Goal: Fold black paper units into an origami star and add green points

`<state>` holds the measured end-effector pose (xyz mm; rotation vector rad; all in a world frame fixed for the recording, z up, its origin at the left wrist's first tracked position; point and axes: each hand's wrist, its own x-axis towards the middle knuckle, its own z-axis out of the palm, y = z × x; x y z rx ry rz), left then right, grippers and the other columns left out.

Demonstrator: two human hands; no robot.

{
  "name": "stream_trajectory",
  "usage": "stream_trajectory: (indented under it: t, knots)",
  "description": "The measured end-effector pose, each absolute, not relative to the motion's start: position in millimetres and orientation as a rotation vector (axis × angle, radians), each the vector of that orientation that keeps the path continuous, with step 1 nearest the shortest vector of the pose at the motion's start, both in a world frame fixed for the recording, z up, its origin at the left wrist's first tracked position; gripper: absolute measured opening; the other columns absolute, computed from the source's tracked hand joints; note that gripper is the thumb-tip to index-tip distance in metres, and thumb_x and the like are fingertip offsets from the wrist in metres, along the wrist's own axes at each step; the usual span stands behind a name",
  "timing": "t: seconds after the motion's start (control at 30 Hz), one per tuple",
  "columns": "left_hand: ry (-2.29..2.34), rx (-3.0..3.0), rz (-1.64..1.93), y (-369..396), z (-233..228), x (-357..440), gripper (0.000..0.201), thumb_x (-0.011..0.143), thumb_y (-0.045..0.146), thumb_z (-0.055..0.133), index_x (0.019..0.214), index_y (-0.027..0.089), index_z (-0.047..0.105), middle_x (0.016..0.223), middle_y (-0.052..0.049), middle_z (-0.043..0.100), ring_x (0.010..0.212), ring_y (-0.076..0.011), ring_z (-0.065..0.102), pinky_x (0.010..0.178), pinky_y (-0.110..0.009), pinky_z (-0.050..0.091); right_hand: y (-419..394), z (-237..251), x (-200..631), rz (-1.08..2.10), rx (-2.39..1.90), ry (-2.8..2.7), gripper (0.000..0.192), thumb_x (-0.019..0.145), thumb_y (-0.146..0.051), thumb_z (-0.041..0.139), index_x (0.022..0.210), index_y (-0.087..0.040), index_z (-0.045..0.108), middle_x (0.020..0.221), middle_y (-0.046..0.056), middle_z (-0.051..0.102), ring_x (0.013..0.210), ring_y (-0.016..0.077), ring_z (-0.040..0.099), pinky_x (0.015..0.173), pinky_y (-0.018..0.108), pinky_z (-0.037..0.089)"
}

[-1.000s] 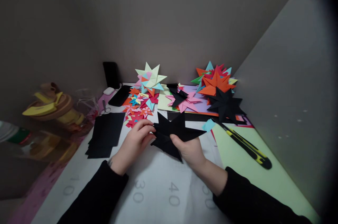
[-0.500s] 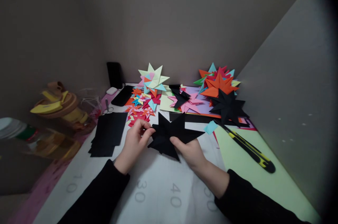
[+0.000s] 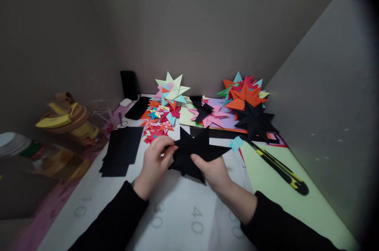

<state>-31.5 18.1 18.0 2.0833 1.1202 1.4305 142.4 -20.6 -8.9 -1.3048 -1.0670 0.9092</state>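
Both hands grasp a black paper star [image 3: 195, 150] just above the desk [image 3: 177, 211]: the left hand [image 3: 155, 160] pinches a point at its edge, while the right hand [image 3: 214, 172] grips it from below, seemingly to steady it. A stack of black sheets [image 3: 121, 150] lies near the left hand, a yellow-and-black knife [image 3: 278, 168] to the right.

both hands hold a black paper star [image 3: 194, 149] over the white cutting mat [image 3: 174, 207]: left hand [image 3: 154, 161] pinches its left point, right hand [image 3: 213, 171] grips its lower right. left of the star lie black paper sheets [image 3: 121, 150]; right of it a yellow-black utility knife [image 3: 278, 167]; behind it coloured paper stars [image 3: 173, 89].
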Motion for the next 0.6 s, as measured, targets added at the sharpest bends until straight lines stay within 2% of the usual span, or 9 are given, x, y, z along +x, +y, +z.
stream_trajectory:
  t: [0.07,0.17,0.4,0.6]
  knots:
    - [1.015,2.244,1.398,19,19,-35,0.019,0.084,0.012,0.061,0.100,0.022,0.066,0.094,-0.004,0.064,0.085,-0.0146,0.062,0.072,-0.025,0.052,-21,-8,143,0.914,-1.290,-1.072,0.049,0.069,-0.033,0.072,0.115,-0.017,0.065,0.115,0.012,0.069,0.116,0.0323,0.058,0.104,0.052,0.039]
    - [0.968,2.289,1.360,20,19,-37,0.030,0.084,0.011,0.061,0.111,0.024,0.065,0.099,-0.005,0.063,0.086,-0.0146,0.063,0.070,-0.024,0.053,-21,-7,145,0.909,-1.287,-1.076,0.049,0.069,-0.033,0.072,0.115,-0.016,0.065,0.116,0.012,0.069,0.112,0.0322,0.061,0.101,0.051,0.043]
    - [0.989,2.309,1.334,19,26,-36,0.020,0.082,0.012,0.064,0.098,0.020,0.070,0.094,-0.006,0.064,0.084,-0.0153,0.063,0.072,-0.025,0.052,-22,-4,145,0.847,-1.281,-1.139,0.042,0.071,-0.029,0.069,0.111,-0.016,0.068,0.108,0.011,0.072,0.109,0.0315,0.063,0.097,0.048,0.048]
    - [1.010,2.297,1.131,18,32,-37,0.014,0.083,0.017,0.064,0.097,0.018,0.066,0.088,-0.004,0.065,0.080,-0.0148,0.062,0.069,-0.024,0.050,-24,2,144,0.807,-1.274,-1.213,0.020,0.072,-0.027,0.066,0.088,-0.019,0.073,0.092,0.008,0.075,0.094,0.0291,0.069,0.092,0.045,0.052]
